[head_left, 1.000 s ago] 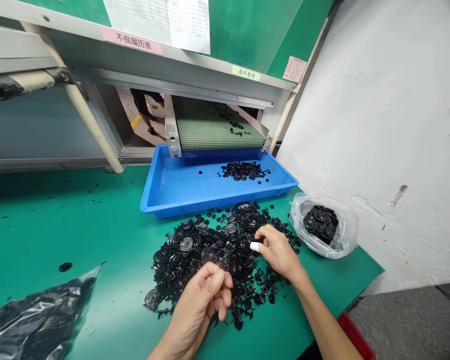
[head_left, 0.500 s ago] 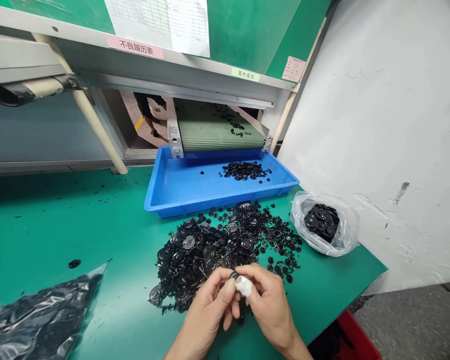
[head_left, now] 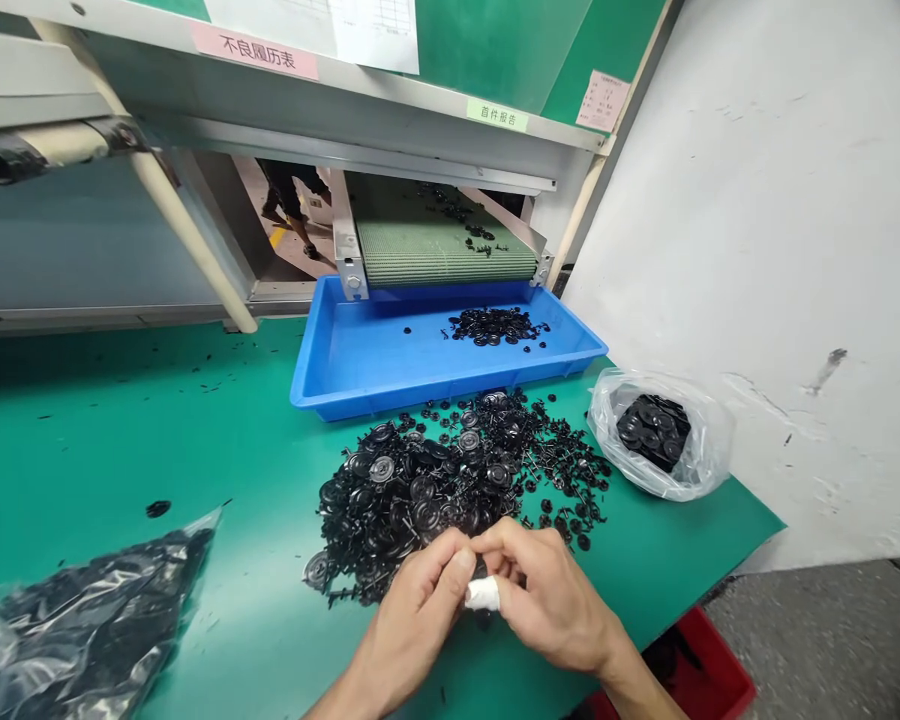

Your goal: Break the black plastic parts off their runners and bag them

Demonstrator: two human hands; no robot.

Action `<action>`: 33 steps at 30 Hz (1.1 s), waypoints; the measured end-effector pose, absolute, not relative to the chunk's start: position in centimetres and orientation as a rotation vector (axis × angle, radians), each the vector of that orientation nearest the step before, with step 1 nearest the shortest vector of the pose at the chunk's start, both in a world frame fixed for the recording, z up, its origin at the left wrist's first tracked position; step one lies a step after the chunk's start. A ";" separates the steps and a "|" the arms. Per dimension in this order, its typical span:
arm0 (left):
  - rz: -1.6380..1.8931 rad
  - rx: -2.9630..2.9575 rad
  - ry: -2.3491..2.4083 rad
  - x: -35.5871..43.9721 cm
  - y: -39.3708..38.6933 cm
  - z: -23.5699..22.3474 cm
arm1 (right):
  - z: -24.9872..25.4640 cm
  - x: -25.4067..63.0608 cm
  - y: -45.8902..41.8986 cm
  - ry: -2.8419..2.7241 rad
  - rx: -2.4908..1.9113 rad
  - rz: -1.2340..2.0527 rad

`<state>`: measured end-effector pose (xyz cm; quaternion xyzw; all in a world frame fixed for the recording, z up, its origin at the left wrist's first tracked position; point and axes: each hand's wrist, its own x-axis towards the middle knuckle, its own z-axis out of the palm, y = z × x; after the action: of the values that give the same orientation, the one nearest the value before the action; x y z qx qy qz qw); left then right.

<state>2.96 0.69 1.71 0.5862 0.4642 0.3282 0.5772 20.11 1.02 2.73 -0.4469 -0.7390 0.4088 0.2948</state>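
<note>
My left hand (head_left: pixel 430 602) and my right hand (head_left: pixel 553 598) meet at the near edge of a heap of black plastic parts (head_left: pixel 390 500). Both are closed, fingertips pinched together around a small black part (head_left: pixel 481 568) that the fingers mostly hide. White tape (head_left: pixel 483 594) wraps my right thumb. Round, ringed discs make up much of the heap's left side, while smaller pieces with thin stems spread to the right. One ringed disc (head_left: pixel 316 570) lies at the heap's left edge.
Behind the heap, a blue tray (head_left: pixel 360 395) holds more black parts under the end of a green conveyor belt (head_left: pixel 412 235). An open clear bag (head_left: pixel 701 460) of black discs stands right; a filled bag (head_left: pixel 97 620) lies left. A red bin (head_left: pixel 727 660) sits below the table edge.
My fingers have closed further over the small black part, which showed more before. The right wrist has swung outward. The camera view has shifted slightly.
</note>
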 end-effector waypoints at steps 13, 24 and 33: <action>0.932 0.787 0.864 3.2 2.0 1.2 | 3.3 21.3 7.0 -2.188 -1.283 0.554; 1.089 0.510 0.733 2.6 2.3 1.5 | 3.1 18.1 13.7 -2.305 -1.612 0.468; 1.067 0.512 0.818 2.7 2.1 1.8 | 2.8 20.0 10.2 -1.696 -1.321 1.128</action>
<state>2.69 2.09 1.83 0.2344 0.3745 0.4886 0.7524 20.01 10.18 2.80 -0.5098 -0.6547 0.4353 0.3493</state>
